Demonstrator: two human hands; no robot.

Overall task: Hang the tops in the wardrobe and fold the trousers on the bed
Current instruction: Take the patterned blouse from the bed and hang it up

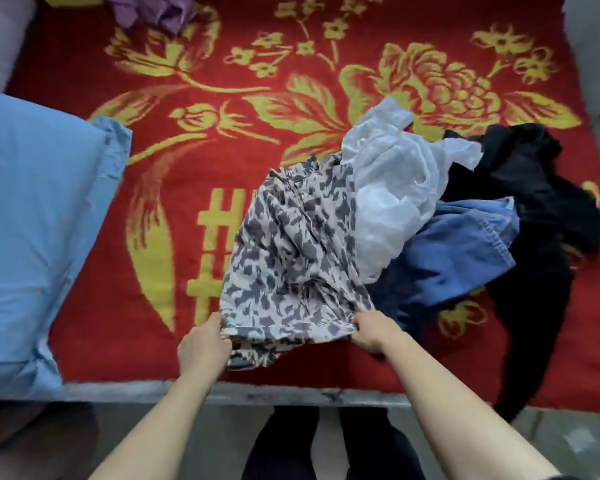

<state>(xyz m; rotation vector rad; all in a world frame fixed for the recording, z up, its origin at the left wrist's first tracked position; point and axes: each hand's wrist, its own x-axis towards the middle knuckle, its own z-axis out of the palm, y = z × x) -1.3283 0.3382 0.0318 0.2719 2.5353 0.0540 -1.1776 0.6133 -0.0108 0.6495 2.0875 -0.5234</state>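
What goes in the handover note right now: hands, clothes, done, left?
Left hand grips the near left corner of the camouflage trousers; right hand grips the near right corner.
Trousers lie unfolded on the red bedspread, far end against the white garment; denim garment and black garment heaped right of it. Purple garment at the far edge.
Done: nothing folded in view; wardrobe not in view.
Left: fold these trousers, then sort the heap.

bed [291, 57]: red-gold floral cover. blue pillow [39, 237] left. camo trousers [291, 254] centre; white garment [392, 188], denim [458, 258], black garment [541, 220] heaped right, touching. purple cloth [156, 12] at far edge.
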